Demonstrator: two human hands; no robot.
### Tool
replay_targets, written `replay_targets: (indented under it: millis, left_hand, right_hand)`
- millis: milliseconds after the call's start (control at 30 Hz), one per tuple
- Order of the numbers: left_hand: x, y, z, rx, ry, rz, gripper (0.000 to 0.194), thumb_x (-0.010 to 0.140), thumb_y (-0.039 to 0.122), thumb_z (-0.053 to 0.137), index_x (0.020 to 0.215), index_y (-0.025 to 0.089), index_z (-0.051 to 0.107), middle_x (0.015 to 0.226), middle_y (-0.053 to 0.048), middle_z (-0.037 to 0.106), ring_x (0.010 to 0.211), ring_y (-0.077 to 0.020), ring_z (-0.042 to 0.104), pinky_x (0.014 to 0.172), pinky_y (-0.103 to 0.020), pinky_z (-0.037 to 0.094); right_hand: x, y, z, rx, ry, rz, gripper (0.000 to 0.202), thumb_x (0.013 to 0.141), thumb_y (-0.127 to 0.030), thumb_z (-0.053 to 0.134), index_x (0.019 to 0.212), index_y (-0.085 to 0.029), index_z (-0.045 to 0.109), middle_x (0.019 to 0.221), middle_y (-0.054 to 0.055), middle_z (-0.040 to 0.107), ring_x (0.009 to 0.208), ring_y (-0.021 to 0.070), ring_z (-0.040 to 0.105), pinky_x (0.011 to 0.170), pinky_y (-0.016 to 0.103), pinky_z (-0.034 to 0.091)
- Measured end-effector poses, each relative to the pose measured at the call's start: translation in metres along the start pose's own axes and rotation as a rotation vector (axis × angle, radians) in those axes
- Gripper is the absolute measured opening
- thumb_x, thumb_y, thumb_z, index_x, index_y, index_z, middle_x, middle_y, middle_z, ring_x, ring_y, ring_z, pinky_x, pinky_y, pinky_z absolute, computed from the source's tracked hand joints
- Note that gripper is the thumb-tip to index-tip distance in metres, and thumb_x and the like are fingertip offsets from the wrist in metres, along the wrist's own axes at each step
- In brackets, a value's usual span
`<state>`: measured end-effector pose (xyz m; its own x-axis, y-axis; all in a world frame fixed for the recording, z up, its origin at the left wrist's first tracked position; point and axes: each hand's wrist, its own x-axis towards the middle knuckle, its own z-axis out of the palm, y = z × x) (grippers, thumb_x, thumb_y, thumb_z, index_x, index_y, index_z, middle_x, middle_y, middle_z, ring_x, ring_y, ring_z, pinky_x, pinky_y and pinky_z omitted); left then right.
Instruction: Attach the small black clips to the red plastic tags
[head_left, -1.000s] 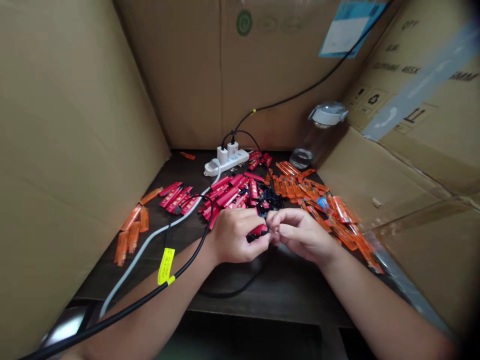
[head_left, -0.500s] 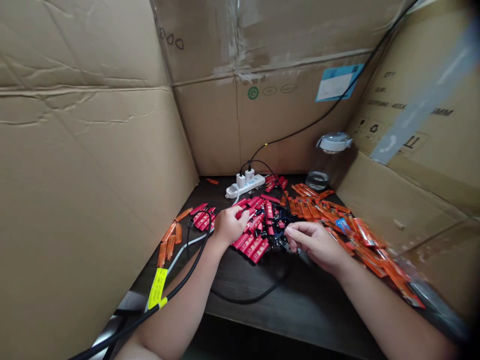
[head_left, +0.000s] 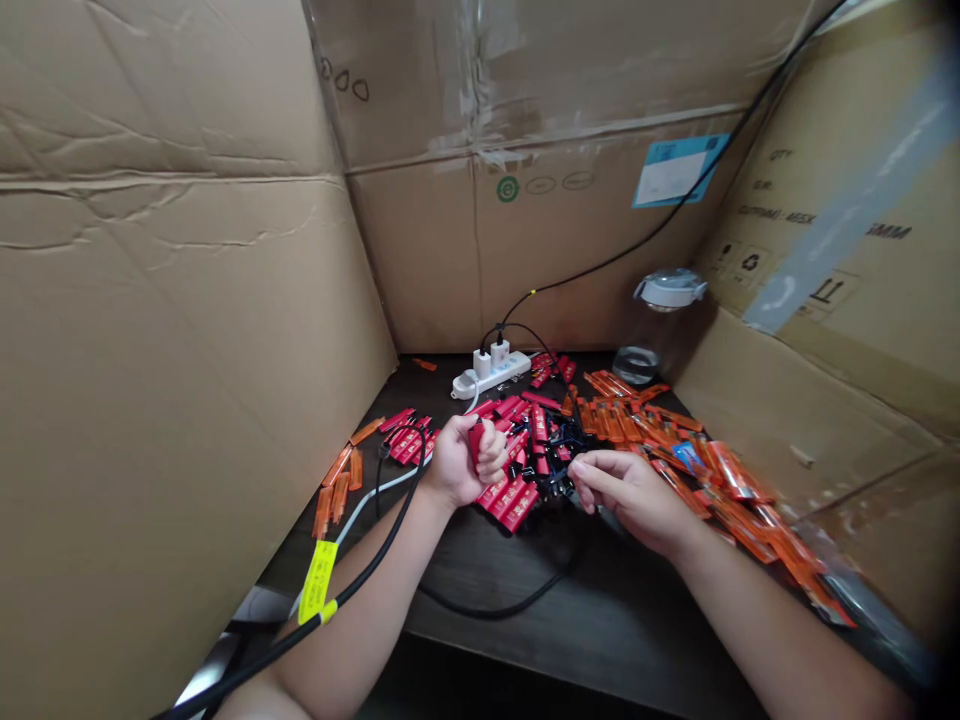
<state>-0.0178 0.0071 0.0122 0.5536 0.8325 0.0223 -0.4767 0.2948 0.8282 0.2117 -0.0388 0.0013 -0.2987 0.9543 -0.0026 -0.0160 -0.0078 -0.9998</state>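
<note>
My left hand (head_left: 466,462), turned palm up, has its fingers curled around a small red rectangular piece (head_left: 475,443). It hovers over the left side of a heap of red cases (head_left: 514,505) with pale printing; their exact kind is unclear. My right hand (head_left: 611,485) has thumb and forefinger pressed together at the heap's right side. Whatever may be between those fingertips is hidden. Small black and metal parts (head_left: 559,450) lie jumbled between the two hands.
Orange translucent pieces (head_left: 615,418) spread along the right; a few more (head_left: 340,495) lie left. Behind stand a white power strip (head_left: 491,376) with plugs and a clear bottle (head_left: 637,345). A black cable (head_left: 390,540) crosses my left forearm. Cardboard walls (head_left: 420,260) enclose the table (head_left: 495,640).
My left hand has rolled from knuckles up to palm up and now shows a red piece inside its curled fingers. My right hand stays almost where it was.
</note>
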Motion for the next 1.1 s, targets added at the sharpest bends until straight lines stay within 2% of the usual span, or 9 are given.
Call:
replay_targets:
  millis: [133,300,367,467,600,667,767,867,1100]
  left_hand:
    - [-0.001,0.003,-0.001,-0.224,-0.023,-0.04,0.036,0.075,0.043,0.043,0.051,0.017,0.034,0.048,0.004,0.025,0.039,-0.0068,0.024,0.039,-0.02,0.018]
    - [0.0,0.005,0.002,-0.166,0.069,-0.042,0.038,0.074,0.044,0.04,0.048,0.018,0.028,0.045,0.005,0.02,0.036,-0.0066,0.019,0.037,-0.021,0.016]
    - [0.0,0.006,0.004,0.038,0.161,-0.016,0.038,0.075,0.046,0.034,0.048,0.02,0.026,0.044,0.005,0.02,0.035,-0.0075,0.019,0.036,-0.022,0.018]
    - [0.001,0.011,0.001,0.552,0.42,0.096,0.039,0.079,0.047,0.028,0.05,0.021,0.029,0.045,0.004,0.026,0.037,-0.0093,0.025,0.04,-0.025,0.026]
    - [0.004,0.024,-0.022,0.944,0.665,0.177,0.036,0.078,0.048,0.053,0.058,0.019,0.049,0.057,-0.001,0.051,0.061,-0.0148,0.051,0.056,-0.025,0.035]
    - [0.007,0.029,-0.039,1.629,0.85,-0.021,0.036,0.084,0.05,0.047,0.071,0.019,0.061,0.074,-0.007,0.065,0.077,-0.0203,0.06,0.064,-0.028,0.04]
    - [0.011,0.029,-0.06,1.79,0.857,-0.177,0.032,0.081,0.044,0.055,0.079,0.016,0.069,0.086,-0.015,0.07,0.089,-0.0274,0.064,0.074,-0.033,0.044]
    - [0.013,0.024,-0.07,1.85,0.828,-0.224,0.028,0.08,0.04,0.057,0.081,0.016,0.071,0.094,-0.015,0.071,0.097,-0.0283,0.063,0.083,-0.034,0.045]
    - [0.011,0.024,-0.062,1.932,0.847,-0.14,0.024,0.082,0.03,0.055,0.09,0.015,0.072,0.097,-0.016,0.067,0.104,-0.03,0.057,0.093,-0.04,0.041]
  right_hand:
    - [0.001,0.002,0.0,-0.02,-0.013,0.01,0.038,0.082,-0.047,0.065,0.061,-0.016,0.056,0.055,0.0,0.051,0.054,0.0116,0.046,0.056,0.026,0.036]
    - [0.001,0.004,-0.002,-0.047,-0.031,0.007,0.036,0.084,-0.044,0.063,0.061,-0.017,0.056,0.056,0.0,0.052,0.055,0.0119,0.046,0.056,0.026,0.036]
    - [0.001,0.004,-0.001,-0.052,-0.027,0.009,0.036,0.083,-0.045,0.064,0.061,-0.017,0.056,0.056,0.0,0.052,0.055,0.012,0.046,0.056,0.026,0.036]
    - [0.0,0.0,0.0,-0.077,-0.016,0.008,0.038,0.082,-0.047,0.064,0.059,-0.017,0.056,0.055,0.0,0.051,0.055,0.0121,0.046,0.057,0.026,0.037]
    - [0.0,-0.004,0.001,-0.115,0.014,0.016,0.04,0.078,-0.049,0.066,0.058,-0.017,0.055,0.054,0.0,0.051,0.054,0.0121,0.046,0.056,0.026,0.038]
    - [0.0,-0.005,0.001,-0.148,0.029,0.019,0.041,0.078,-0.051,0.066,0.058,-0.017,0.056,0.054,0.0,0.052,0.054,0.0118,0.046,0.056,0.026,0.037]
    - [0.0,-0.007,0.002,-0.206,0.052,0.014,0.041,0.078,-0.053,0.065,0.06,-0.017,0.058,0.054,0.0,0.053,0.053,0.0119,0.047,0.056,0.026,0.038]
    - [-0.001,-0.01,0.003,-0.226,0.073,0.01,0.042,0.075,-0.055,0.066,0.059,-0.017,0.058,0.053,0.0,0.053,0.054,0.0124,0.047,0.055,0.026,0.039]
    - [-0.002,-0.013,0.004,-0.223,0.061,0.019,0.043,0.074,-0.056,0.066,0.058,-0.018,0.057,0.053,0.0,0.053,0.053,0.0122,0.047,0.056,0.026,0.039]
